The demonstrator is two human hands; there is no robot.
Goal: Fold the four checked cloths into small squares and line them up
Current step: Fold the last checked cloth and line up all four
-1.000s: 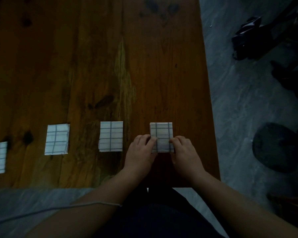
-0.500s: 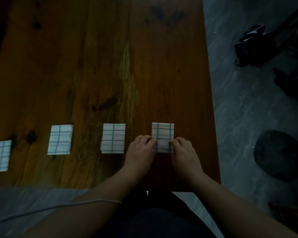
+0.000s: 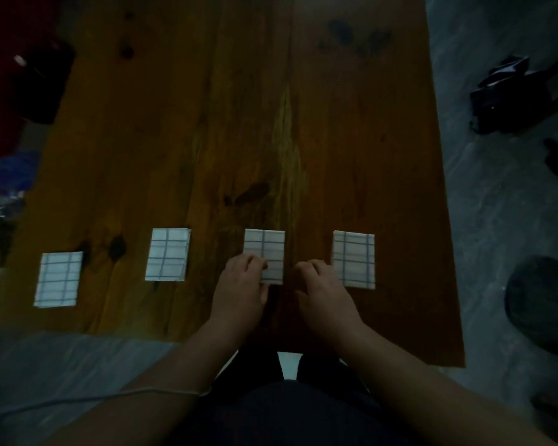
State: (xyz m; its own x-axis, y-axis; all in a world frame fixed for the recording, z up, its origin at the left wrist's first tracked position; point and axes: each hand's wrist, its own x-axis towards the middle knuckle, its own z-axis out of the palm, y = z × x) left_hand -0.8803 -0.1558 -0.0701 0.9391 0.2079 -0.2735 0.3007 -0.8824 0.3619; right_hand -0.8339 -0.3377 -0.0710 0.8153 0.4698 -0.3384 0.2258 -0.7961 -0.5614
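Checked cloth 3: third counted from the left, folded small, white with dark lines, flat on the wooden table. Its near left corner is under the fingertips of my left hand.
Left hand: the back is up and the wrist points toward me. The fingers are bent and lie on that corner. The thumb is hidden, so I cannot tell if I pinch the cloth or only press it.
Right hand: the back is up as well. It is just right of my left hand, with a narrow strip of table between them. Its fingers are loosely curled and hold nothing.
Checked cloth 4: folded the same way, just right of my right knuckles. If the hand touches its left edge, I cannot tell.
Checked cloth 2: left of my left hand, near but apart from it.
Checked cloth 1: well to the left of my left hand, a little nearer to me than the other three.
Cord: thin and pale, it lies across my left forearm.
Floor: grey, to the right of my right hand. A dark bag lies on it, far ahead.
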